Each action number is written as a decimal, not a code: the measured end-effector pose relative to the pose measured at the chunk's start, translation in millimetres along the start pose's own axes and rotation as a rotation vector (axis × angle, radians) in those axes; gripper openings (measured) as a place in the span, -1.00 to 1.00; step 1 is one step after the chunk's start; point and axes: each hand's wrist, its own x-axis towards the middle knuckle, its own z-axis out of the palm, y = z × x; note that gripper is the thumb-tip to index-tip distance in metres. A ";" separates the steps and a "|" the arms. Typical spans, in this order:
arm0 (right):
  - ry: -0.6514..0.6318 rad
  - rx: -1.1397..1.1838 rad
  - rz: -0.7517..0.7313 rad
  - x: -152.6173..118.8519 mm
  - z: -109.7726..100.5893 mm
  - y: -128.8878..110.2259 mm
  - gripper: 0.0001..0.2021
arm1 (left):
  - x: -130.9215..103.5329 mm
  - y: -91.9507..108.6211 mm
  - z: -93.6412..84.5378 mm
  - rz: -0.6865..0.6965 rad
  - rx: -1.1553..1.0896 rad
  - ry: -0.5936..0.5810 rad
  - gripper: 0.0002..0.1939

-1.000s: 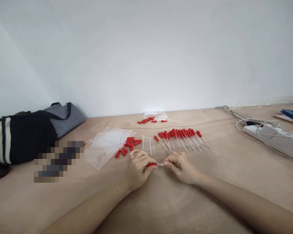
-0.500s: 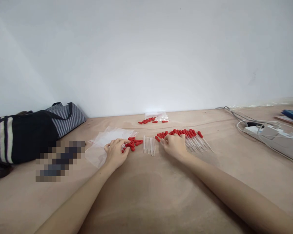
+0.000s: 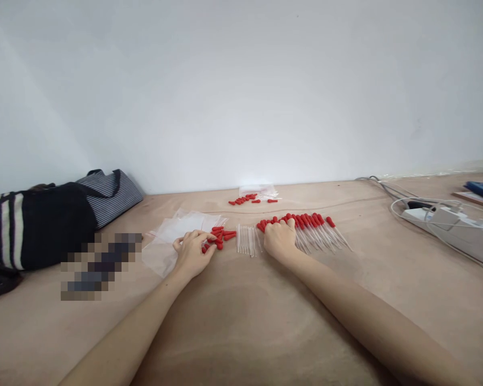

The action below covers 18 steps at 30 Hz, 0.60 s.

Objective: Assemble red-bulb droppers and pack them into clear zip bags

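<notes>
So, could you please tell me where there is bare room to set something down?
Bare tabletop shows between the forearms, and between the red-bulbed droppers and the power strip. Crowded: plastic bags, left hand, loose red bulbs, clear tubes and right hand run close together up to the droppers.

We see our left hand [image 3: 192,256] and right hand [image 3: 280,240] bare, with slim fingers. Our left forearm [image 3: 134,324] and right forearm [image 3: 354,300] are bare too, and we notice one small dark spot [image 3: 167,285] near our left wrist.
</notes>
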 end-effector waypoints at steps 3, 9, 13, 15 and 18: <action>-0.025 -0.011 0.004 2.9 0.2 -1.7 -0.77 | 0.5 -0.1 -0.6 0.002 -0.007 0.000 -0.89; -0.076 0.011 0.023 11.5 1.4 -3.2 -0.79 | -0.2 -0.5 -2.1 0.018 -0.017 0.005 -0.89; -0.083 0.035 0.048 13.2 -0.9 -1.3 -0.75 | 0.7 -1.4 -2.5 0.009 -0.021 0.000 -0.88; -0.072 0.047 0.048 12.5 -3.0 0.4 -0.72 | 1.1 -1.3 -2.5 0.014 -0.026 -0.012 -0.88; -0.057 0.074 0.023 10.6 -5.5 0.7 -0.68 | 1.2 -0.3 -2.4 0.029 -0.025 -0.027 -0.88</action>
